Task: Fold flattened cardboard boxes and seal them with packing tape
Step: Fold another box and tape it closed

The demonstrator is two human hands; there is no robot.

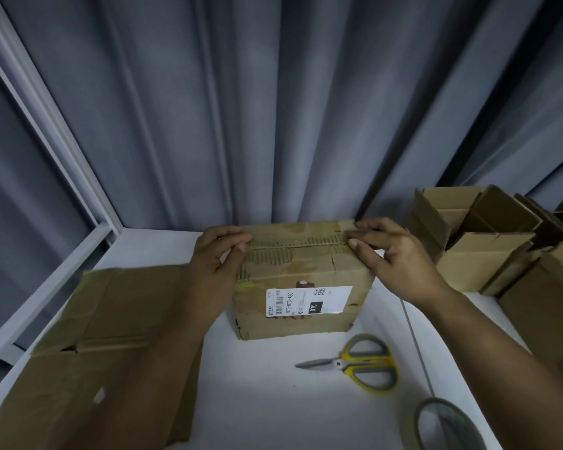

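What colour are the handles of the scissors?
The scissors have yellow handles with grey inside, seen in the head view.

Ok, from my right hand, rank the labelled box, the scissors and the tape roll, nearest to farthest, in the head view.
1. labelled box: centre of the view; the right hand touches its top right edge.
2. scissors: lying in front of the box, on the person's side.
3. tape roll: bottom right, closest to the camera.

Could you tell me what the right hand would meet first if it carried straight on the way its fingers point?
The right hand points left along the top seam of the box, so it would most likely meet the left hand first, at the seam's other end; depth is uncertain.
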